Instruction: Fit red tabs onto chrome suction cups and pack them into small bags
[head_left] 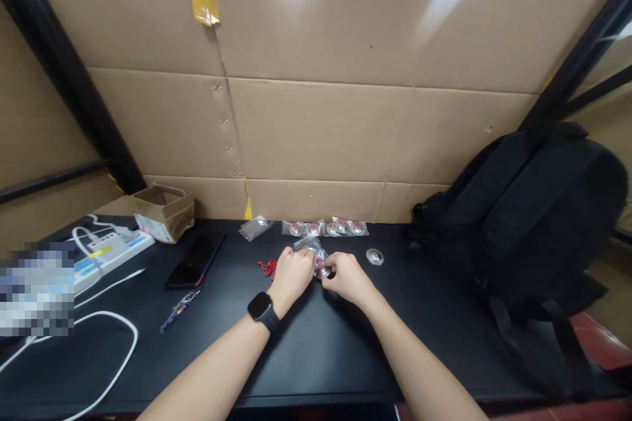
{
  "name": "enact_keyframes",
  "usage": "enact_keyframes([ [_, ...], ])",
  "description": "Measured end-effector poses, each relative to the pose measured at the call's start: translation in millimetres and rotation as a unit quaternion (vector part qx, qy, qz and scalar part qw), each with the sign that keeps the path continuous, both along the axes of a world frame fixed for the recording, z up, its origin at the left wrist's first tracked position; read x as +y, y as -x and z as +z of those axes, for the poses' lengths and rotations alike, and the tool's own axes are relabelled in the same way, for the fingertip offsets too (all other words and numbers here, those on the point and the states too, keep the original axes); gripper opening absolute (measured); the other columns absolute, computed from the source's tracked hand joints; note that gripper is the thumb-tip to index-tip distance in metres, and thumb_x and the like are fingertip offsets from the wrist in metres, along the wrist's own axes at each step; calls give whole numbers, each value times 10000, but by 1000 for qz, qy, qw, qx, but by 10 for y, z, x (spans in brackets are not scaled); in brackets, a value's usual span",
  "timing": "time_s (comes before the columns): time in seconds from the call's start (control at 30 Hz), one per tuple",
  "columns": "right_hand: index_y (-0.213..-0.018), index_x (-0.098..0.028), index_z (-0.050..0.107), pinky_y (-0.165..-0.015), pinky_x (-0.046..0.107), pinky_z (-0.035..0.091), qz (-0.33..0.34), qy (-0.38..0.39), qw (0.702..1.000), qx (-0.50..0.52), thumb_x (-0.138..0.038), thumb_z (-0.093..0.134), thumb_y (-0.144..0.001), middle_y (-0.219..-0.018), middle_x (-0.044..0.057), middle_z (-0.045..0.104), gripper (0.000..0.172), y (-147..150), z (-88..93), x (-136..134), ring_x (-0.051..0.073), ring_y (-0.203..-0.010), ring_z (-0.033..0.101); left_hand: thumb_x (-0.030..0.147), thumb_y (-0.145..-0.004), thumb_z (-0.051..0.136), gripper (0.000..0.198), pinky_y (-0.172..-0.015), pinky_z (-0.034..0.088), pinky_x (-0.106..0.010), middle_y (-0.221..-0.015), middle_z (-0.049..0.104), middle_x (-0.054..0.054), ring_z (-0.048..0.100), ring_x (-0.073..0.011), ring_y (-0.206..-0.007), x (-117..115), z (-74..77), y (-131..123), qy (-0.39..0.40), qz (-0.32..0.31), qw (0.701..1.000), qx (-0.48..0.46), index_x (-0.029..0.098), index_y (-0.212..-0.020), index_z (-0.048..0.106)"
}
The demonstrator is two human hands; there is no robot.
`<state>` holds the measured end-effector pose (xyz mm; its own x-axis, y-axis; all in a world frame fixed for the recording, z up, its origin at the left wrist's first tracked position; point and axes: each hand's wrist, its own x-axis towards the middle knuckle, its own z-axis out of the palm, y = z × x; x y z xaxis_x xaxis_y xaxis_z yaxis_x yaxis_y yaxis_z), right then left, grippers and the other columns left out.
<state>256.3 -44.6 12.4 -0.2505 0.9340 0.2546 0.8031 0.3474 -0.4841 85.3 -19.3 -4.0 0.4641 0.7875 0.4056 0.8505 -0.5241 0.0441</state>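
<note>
My left hand (295, 271), with a black watch on its wrist, is closed on a clear plastic bag (307, 243). My right hand (348, 276) pinches a small silver cymbal (325, 272) at the bag's near end. A little red shows by the fingers; the bag's mouth is partly hidden. Left of my left hand lies a bundle of red cord (268, 268). A loose small cymbal (374, 256), domed in the middle, rests to the right. Behind the hands is a row of bagged cymbals (313, 229) with red bits inside. Clear bags (255, 228) lie at the row's left.
On the black table (316, 355) stand a small cardboard box (165, 210) and a white power strip (113, 253) with cables. A dark phone (195, 260) and a keychain-like item (180, 311) lie at left. A black backpack (533, 230) fills the right; a cardboard wall (320, 131) rises behind.
</note>
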Motion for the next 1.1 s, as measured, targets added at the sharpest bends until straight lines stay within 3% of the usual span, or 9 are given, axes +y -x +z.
enact_keyframes([
  [0.17, -729, -180, 712, -680, 247, 463, -2, -13, 1000, 3, -155, 683, -696, -771, 56, 688, 51, 18, -16, -3, 186, -722, 637, 226, -994, 438, 278, -808, 387, -374, -815, 724, -88, 677, -225, -755, -7, 4, -6, 1, 3, 1000, -6, 172, -826, 652],
  [0.4, -756, -184, 700, -715, 270, 472, -65, -29, 997, -21, -240, 754, -754, -839, 63, 694, 78, 137, -87, 62, 201, -780, 660, 215, -995, 457, 243, -803, 364, -372, -864, 728, -81, 677, -235, -850, 6, -11, 3, 16, -8, 1000, -3, 176, -841, 642],
  [0.5, -781, -183, 723, -738, 266, 491, -43, -34, 998, -6, -205, 728, -767, -842, 61, 706, 26, 146, -101, 84, 193, -781, 668, 192, -984, 468, 210, -801, 363, -367, -887, 729, -79, 674, -233, -864, 14, -13, 19, 22, -2, 1000, -1, 179, -869, 644],
  [0.63, -810, -184, 753, -751, 240, 516, 18, -28, 998, 44, -77, 677, -718, -844, 44, 725, 161, 114, -118, 81, 163, -749, 676, 154, -965, 476, 183, -795, 363, -368, -881, 719, -87, 673, -230, -820, 20, -5, 38, 32, 7, 999, 3, 176, -893, 642],
  [0.73, -805, -187, 748, -720, 231, 525, 29, -8, 997, 74, -68, 680, -726, -845, 35, 731, 158, 106, -151, 85, 149, -705, 679, 144, -953, 487, 164, -793, 366, -368, -888, 712, -88, 673, -229, -815, 22, 4, 42, 33, 7, 999, 0, 179, -892, 635],
  [0.87, -728, -188, 676, -669, 229, 496, -16, -15, 996, 82, -110, 714, -735, -767, 15, 693, 87, 143, -201, 112, 139, -642, 646, 153, -960, 479, 163, -797, 373, -358, -876, 706, -79, 671, -221, -807, 19, 16, 39, 27, 8, 1000, 4, 182, -885, 621],
  [1.1, -702, -208, 529, -607, 231, 377, -107, -85, 990, 20, -212, 729, -743, -735, -10, 597, 204, 236, -199, 136, 136, -624, 542, 163, -952, 501, 137, -829, 413, -367, -929, 707, -71, 652, -242, -898, 16, 7, 62, 33, -14, 999, -30, 194, -945, 634],
])
